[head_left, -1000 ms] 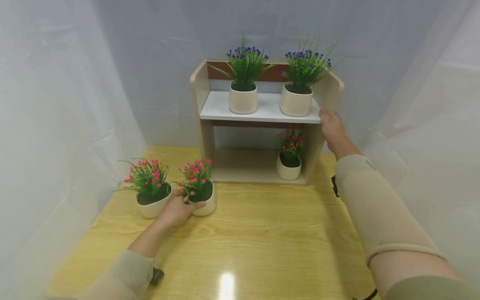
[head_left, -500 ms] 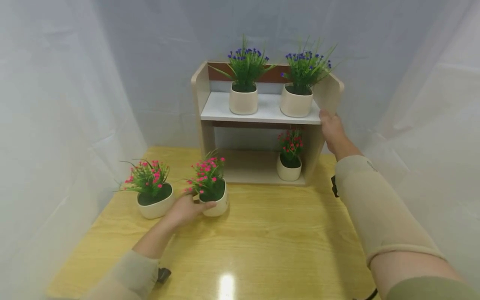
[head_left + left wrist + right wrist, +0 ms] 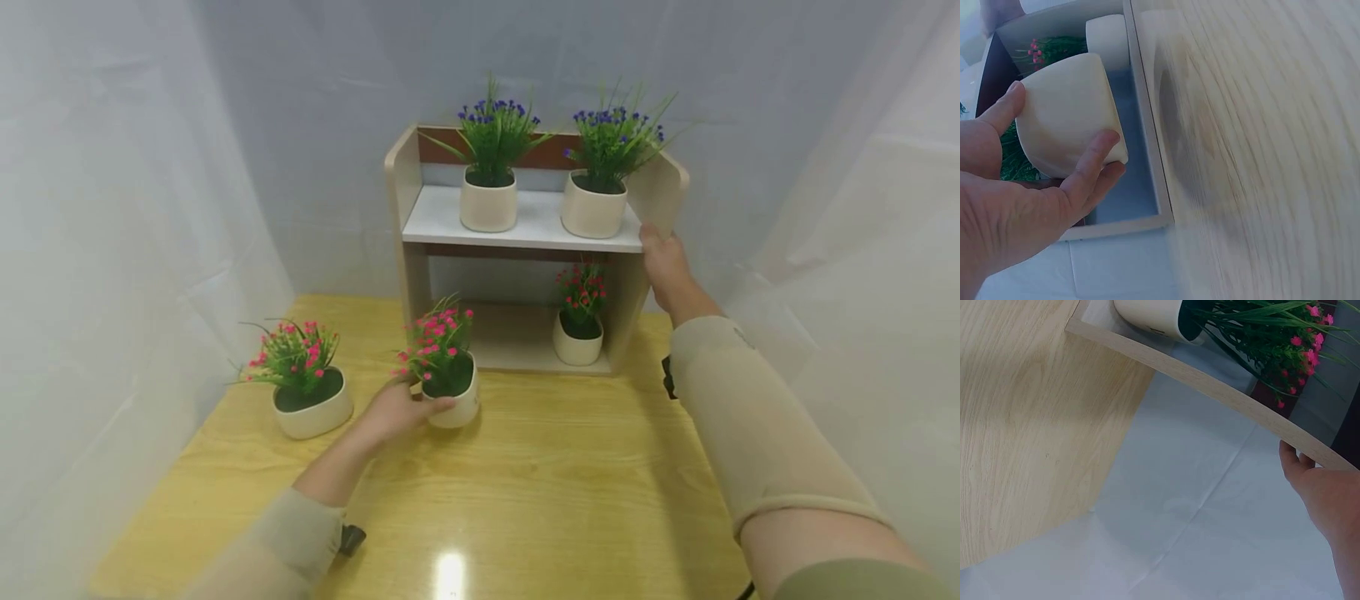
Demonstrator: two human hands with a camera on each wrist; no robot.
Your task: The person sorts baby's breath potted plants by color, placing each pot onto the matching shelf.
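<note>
In the head view my left hand (image 3: 393,412) grips a white flowerpot (image 3: 459,407) with pink flowers, tilted, in front of the shelf's left side. The left wrist view shows my thumb and fingers round the pot's wall (image 3: 1066,112); the pot looks raised above the table. My right hand (image 3: 670,271) holds the edge of the right side panel of a two-tier wooden shelf (image 3: 517,363), level with its upper board. In the right wrist view fingertips (image 3: 1288,456) touch that panel (image 3: 1210,390); the thumb is hidden behind it.
Two pots with purple flowers, left (image 3: 488,206) and right (image 3: 593,210), stand on the upper board. A red-flowered pot (image 3: 577,346) stands at the lower tier's right. Another pink-flowered pot (image 3: 313,412) rests on the table (image 3: 540,475) at left. White sheeting (image 3: 330,167) surrounds everything.
My left hand has carried the pink-flowered pot to the right, away from the other pink-flowered pot and closer in front of the shelf. My right hand keeps its hold on the side panel.
</note>
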